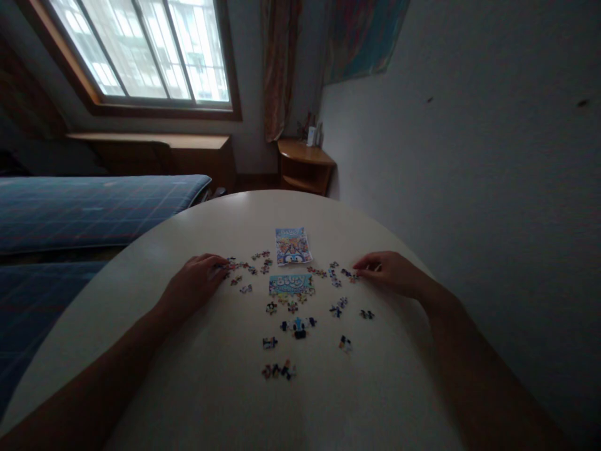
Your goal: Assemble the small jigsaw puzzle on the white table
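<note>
Several small colourful jigsaw pieces (291, 326) lie scattered on a round white table (225, 388). A joined strip of blue puzzle (291, 285) sits in the middle, with a printed picture card (292, 245) just behind it. My left hand (197, 282) rests on the table at the left edge of the scatter, fingers curled over pieces there. My right hand (387, 270) rests at the right edge, its fingertips pinched together on a piece. What either hand grips is too small to make out.
A bed with a blue checked cover (84, 210) stands left of the table. A wooden corner shelf (305, 164) and a window (145, 50) are behind. A white wall (469, 156) runs close along the table's right side.
</note>
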### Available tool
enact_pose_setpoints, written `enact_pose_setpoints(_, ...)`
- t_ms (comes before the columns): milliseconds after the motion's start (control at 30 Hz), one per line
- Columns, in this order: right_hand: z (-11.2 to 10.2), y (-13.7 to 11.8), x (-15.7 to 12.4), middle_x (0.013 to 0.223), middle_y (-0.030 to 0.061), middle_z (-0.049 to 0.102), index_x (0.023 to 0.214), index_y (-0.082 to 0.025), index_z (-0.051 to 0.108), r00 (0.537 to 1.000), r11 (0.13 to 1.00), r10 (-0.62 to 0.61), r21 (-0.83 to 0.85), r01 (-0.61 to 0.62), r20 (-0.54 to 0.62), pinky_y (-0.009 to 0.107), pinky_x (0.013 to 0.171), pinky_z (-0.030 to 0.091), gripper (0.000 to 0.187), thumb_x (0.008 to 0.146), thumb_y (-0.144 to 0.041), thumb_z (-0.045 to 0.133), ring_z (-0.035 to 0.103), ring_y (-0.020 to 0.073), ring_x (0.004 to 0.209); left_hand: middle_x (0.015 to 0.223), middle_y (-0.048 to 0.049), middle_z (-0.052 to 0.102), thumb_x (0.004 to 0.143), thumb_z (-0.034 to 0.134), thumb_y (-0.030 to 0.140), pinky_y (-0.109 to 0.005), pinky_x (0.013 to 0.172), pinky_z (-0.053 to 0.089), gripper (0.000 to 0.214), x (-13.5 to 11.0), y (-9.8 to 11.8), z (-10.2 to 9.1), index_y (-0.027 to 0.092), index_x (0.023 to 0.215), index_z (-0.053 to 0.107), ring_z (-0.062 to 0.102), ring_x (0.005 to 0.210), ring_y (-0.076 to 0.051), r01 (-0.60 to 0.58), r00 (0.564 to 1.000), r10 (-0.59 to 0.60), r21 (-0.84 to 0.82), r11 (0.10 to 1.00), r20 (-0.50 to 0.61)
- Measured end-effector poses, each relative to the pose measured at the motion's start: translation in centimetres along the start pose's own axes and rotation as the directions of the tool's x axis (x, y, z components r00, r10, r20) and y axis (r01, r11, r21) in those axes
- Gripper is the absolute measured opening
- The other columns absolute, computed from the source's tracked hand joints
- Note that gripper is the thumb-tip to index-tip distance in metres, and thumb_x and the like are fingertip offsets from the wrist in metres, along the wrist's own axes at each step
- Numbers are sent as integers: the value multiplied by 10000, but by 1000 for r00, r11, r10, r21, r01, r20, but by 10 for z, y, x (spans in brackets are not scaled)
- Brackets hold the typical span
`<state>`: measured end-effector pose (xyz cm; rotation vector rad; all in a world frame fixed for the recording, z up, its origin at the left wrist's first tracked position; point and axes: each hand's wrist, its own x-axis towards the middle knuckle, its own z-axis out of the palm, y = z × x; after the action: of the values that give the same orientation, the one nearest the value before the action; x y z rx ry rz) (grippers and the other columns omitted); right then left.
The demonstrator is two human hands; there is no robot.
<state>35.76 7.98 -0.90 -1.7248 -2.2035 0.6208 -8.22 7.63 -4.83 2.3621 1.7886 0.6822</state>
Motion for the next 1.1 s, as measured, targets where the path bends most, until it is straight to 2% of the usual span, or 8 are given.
enact_pose_setpoints(167, 0, -8, -2, 858, 66, 742, 929, -205, 770, 995, 1000, -9, -12, 11, 102, 300, 681, 467, 247, 849, -380, 616, 661, 194, 752, 1090, -93, 715, 891, 462, 443, -403, 944, 476, 364, 1, -1, -2, 208, 1021, 708, 642, 1021, -278, 32, 999, -31, -5, 999, 27)
enact_pose_setpoints(367, -1, -8, -3, 823, 42, 731, 897, -215, 761, 993, 1000, -16, -20, 18, 113, 281, 656, 449, 178, 842, -329, 635, 647, 177, 725, 1004, -70, 741, 888, 487, 427, -334, 844, 508, 331, 2, -5, -3, 251, 1044, 720, 681, 884, -250, 130, 990, -128, -27, 991, 54)
enact_pose_setpoints(433, 1, -12, -1, 819, 40, 726, 898, -213, 756, 998, 999, -23, -25, 25, 66, 279, 653, 442, 164, 846, -322, 645, 635, 172, 718, 991, -68, 745, 889, 492, 450, -325, 826, 512, 336, 1, -2, -3, 252, 1032, 723, 685, 870, -247, 144, 989, -142, -40, 989, 45)
enact_pose_setpoints(567, 20, -33, 7, 872, 54, 714, 902, -200, 747, 986, 995, -95, -53, 89, -140, 286, 703, 446, 134, 864, -285, 651, 617, 172, 759, 994, -74, 740, 897, 489, 490, -334, 828, 515, 367, 1, 1, -2, 235, 1031, 717, 686, 870, -246, 140, 990, -138, -69, 988, 37)
enact_pose_setpoints(733, 55, -60, 15, 1010, 71, 698, 980, -226, 754, 949, 968, -245, -111, 227, -198, 333, 881, 449, 165, 868, -307, 664, 612, 210, 954, 1078, -92, 711, 926, 463, 453, -398, 940, 486, 344, 1, 5, 1, 213, 995, 699, 648, 1006, -266, -18, 999, 14, -72, 997, -47)
enact_pose_setpoints(867, 64, -67, 17, 1029, 78, 695, 1006, -239, 762, 951, 971, -218, -149, 188, -219, 370, 890, 441, 192, 859, -322, 670, 602, 233, 968, 1113, -82, 694, 945, 484, 349, -443, 943, 499, 248, -8, 27, 4, 220, 1026, 681, 624, 1051, -260, -200, 975, 194, -54, 978, -104)
enact_pose_setpoints(1000, 62, -70, 19, 1026, 70, 693, 950, -270, 775, 967, 983, -154, -126, 130, -204, 374, 884, 429, 152, 848, -313, 671, 594, 236, 974, 1194, -59, 667, 969, 492, 236, -421, 994, 487, 227, -22, 61, 10, 232, 1152, 627, 604, 1100, -207, -505, 862, 507, -134, 853, -20)
enact_pose_setpoints(1100, 62, -72, 22, 1045, 76, 692, 864, -247, 771, 978, 992, -79, -117, 56, -195, 400, 874, 420, 114, 792, -303, 702, 591, 259, 987, 1226, -61, 658, 962, 509, 206, -420, 960, 512, 247, -27, 77, 15, 236, 1187, 604, 595, 1129, -218, -589, 800, 599, -154, 793, 24)
